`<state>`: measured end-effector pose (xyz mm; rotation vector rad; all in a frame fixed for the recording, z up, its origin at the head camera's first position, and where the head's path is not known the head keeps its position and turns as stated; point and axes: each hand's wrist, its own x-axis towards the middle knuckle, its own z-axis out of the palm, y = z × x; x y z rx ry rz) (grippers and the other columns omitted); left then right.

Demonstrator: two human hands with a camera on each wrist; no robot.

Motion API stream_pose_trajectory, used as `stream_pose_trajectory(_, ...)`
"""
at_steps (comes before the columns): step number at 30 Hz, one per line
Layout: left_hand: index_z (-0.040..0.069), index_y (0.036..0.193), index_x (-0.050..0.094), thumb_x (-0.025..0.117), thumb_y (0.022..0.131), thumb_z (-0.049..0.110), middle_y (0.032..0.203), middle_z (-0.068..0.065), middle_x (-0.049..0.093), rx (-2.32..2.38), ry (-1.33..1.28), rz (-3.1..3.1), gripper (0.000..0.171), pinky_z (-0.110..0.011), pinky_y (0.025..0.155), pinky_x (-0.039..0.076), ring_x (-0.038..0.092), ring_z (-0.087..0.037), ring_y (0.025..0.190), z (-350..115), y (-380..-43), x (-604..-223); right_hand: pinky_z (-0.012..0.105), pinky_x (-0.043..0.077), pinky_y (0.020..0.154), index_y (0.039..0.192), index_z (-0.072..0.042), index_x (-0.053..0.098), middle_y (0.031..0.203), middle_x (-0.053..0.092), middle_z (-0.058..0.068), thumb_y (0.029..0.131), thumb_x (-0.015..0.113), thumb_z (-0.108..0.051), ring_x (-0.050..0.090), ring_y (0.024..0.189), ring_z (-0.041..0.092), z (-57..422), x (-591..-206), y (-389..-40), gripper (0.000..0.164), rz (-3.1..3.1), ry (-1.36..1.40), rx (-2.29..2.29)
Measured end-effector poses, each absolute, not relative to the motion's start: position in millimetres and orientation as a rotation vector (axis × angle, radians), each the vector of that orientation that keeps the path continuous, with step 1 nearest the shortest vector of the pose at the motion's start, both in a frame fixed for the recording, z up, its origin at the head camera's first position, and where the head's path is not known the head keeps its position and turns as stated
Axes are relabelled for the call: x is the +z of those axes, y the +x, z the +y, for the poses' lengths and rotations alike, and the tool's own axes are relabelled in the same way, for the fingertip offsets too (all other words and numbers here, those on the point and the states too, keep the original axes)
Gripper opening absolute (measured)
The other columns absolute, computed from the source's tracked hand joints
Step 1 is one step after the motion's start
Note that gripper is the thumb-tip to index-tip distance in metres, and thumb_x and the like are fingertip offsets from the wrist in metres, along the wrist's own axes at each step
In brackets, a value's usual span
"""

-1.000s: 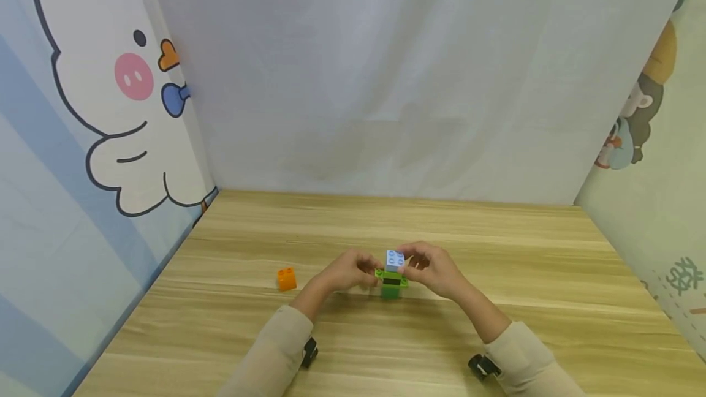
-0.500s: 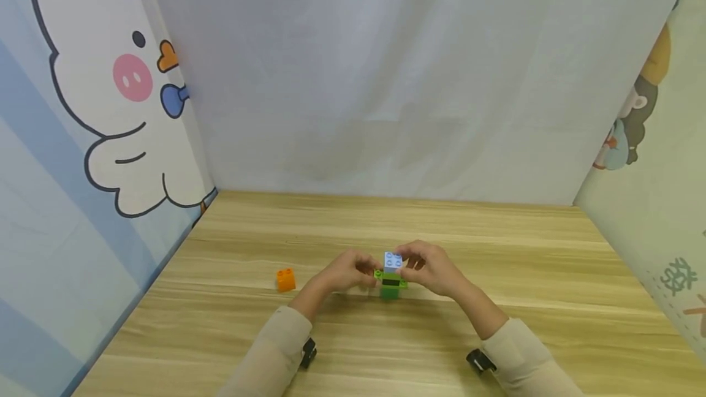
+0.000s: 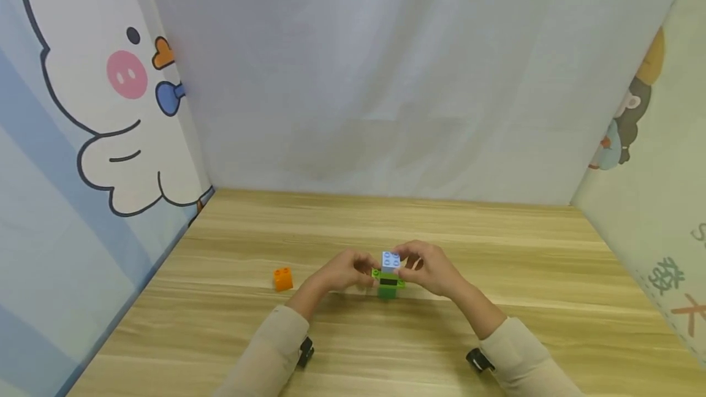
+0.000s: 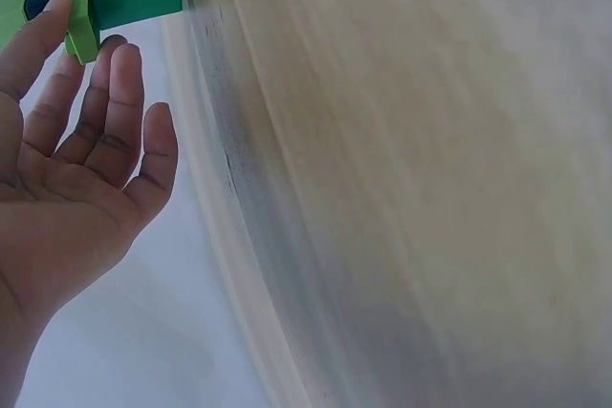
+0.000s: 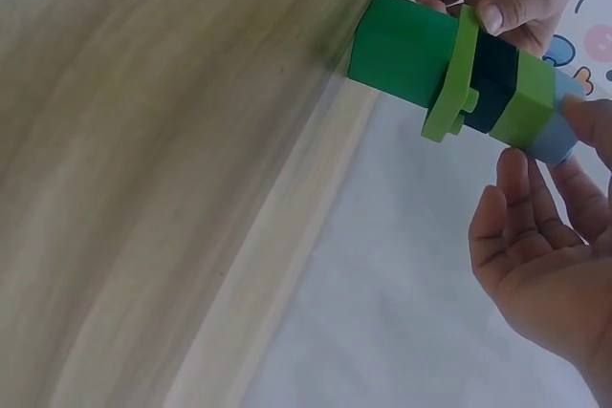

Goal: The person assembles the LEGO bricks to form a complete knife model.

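Note:
A stack of toy building bricks stands on the table. Lowest is a dark green brick (image 5: 404, 48), then a wider light green plate (image 5: 452, 83). Above come a black brick (image 5: 493, 82), a light green brick (image 5: 526, 102) and a light blue brick (image 3: 391, 261) with studs on top. My right hand (image 3: 430, 268) pinches the light blue brick between thumb and fingers from the right. From the left, my left hand (image 3: 345, 271) steadies the stack, its thumb at the black brick and plate, its other fingers partly behind them.
An orange brick (image 3: 283, 279) lies apart on the wooden table (image 3: 469, 231), left of my left hand. A pale curtain (image 3: 375, 78) rises behind the table's far edge. Printed cartoon panels flank both sides.
The light blue brick has turned slightly and now sits straighter over the stack. Both hands keep nearly the same places, and the head view has shifted slightly.

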<state>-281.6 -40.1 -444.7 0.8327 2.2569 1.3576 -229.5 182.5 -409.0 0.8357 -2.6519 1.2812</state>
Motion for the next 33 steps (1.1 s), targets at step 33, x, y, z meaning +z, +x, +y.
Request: stream_pose_trajectory(33, 0.000, 0.103, 0.066, 0.074, 0.077, 0.005, 0.084, -0.001, 0.062, 1.370, 0.820, 2.245, 0.028, -0.028, 0.065, 0.049, 0.057, -0.015, 0.077, -42.7, -278.8, -441.9, 0.032, 0.047, 0.065, 0.129, 0.002, 0.049, 0.107, 0.056, 0.020, 0.083, 0.071, -0.012, 0.056, 0.085, 0.024, 189.1, -417.1, -221.3, 0.053, -2.737, 0.850, 1.305)
